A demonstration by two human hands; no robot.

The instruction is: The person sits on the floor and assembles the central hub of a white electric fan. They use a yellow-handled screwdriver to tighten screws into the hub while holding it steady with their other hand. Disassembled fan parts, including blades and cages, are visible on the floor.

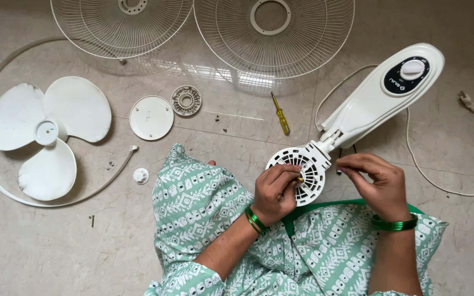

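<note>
A white table fan body [377,101] lies on the floor, its round vented motor housing [303,167] towards me. My left hand [274,192] rests on the housing, fingers pinched around the small brass shaft at its centre. My right hand [373,181] sits at the housing's right edge, fingertips pinched together on something too small to make out. Both wrists wear green bangles.
Two white wire grilles [272,35] [122,24] lie at the top. The three-blade fan blade [48,134], a grille ring [6,186], a round cap [151,117], a ribbed ring nut [186,100], a small knob [140,175], loose screws and a yellow screwdriver [281,115] lie around. A power cord [445,181] loops at right.
</note>
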